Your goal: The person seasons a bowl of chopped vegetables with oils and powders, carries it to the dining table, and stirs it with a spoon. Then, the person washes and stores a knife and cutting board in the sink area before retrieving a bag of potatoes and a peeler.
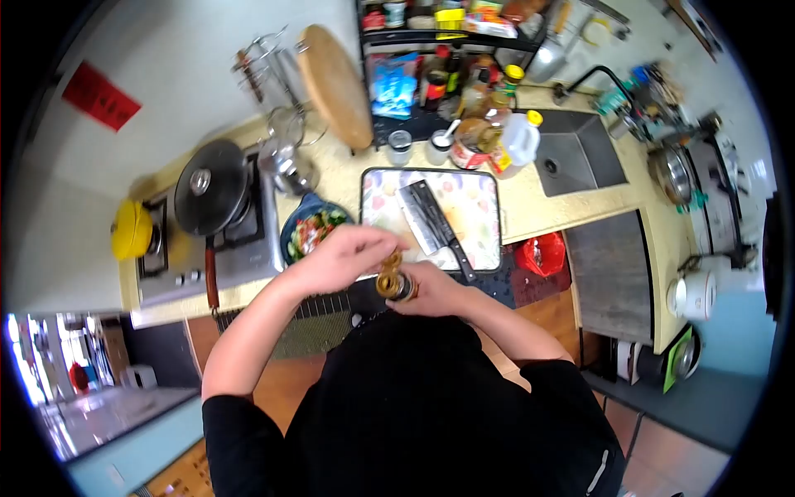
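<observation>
Veg [313,230] sat cut in bowl [310,202]; we gripped btl [404,287] in R hand [427,290], cap [391,262] seemingly up, L hand [356,250] beside, grip unclear; pouring prob. undone.

Wall [224,33]: white, at eleven o'clock
Counter [517,195]: pale yellow, two o'clock
Floor [288,381]: orange-brown, seven o'clock
Light [14,356]: glare I notice past eight

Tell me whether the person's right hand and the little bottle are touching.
Touching. The head view shows it: the right hand grips the bottle around its side, with no gap between them.
</observation>
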Tool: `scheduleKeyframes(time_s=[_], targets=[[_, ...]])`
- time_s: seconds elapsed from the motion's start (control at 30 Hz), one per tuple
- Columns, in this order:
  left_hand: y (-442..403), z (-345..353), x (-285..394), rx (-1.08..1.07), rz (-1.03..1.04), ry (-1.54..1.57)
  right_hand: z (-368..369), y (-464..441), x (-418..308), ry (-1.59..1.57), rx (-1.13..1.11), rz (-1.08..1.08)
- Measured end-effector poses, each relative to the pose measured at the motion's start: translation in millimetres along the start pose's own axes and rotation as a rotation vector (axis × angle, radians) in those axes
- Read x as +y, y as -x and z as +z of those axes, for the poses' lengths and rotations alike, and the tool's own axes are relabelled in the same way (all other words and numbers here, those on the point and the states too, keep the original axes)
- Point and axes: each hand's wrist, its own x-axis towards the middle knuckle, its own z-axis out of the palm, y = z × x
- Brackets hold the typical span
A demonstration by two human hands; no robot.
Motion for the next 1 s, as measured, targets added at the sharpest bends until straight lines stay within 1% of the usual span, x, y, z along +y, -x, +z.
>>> scheduleKeyframes(time_s=[0.03, 0.07, 0.1, 0.17, 0.23, 0.27, 0.3, 0.37, 0.4, 0.53, 0.67, 0.8, 1.0], targets=[[-3, -3, -8, 0.008, -0.010, 0.103, -3, -5, -8, 0.055, -0.030, 0.050], [-2, -4, -14, 0.086, 0.026, 0.127, 0, -10, -6, 0.016, 0.016, 0.014], [2, -5, -20, 0.216, 0.096, 0.127, 2, -16, -3, -0.021, 0.068, -0.022], [16, -14, -38, 0.427, 0.105, 0.215, 1, -25, -2, 0.074, 0.082, -0.004], [43, -21, -62, 0.629, 0.100, 0.137, 2, -35, -1, 0.175, 0.107, -0.006], [59, -24, -78, 0.687, 0.090, 0.168, 2, -40, 10, 0.360, 0.094, 0.040], [75, -23, -91, 0.747, 0.079, 0.202, 4, -47, 4, 0.526, 0.172, -0.031], [107, -12, -112, 0.842, 0.044, 0.263, 5, -62, 6, 0.621, 0.203, -0.041], [123, -6, -127, 0.882, 0.013, 0.256, 7, -70, 7, 0.663, 0.219, -0.037], [177, 24, -175, 1.022, -0.073, 0.376, 16, -94, 10, 0.824, 0.096, -0.012], [212, 49, -201, 1.141, -0.081, 0.489, 28, -109, 7, 0.914, -0.007, -0.067], [228, 66, -213, 1.223, -0.087, 0.555, 41, -124, 11, 0.956, -0.050, -0.050], [235, 72, -217, 1.261, -0.040, 0.597, 39, -143, 21, 1.067, 0.009, -0.010]])
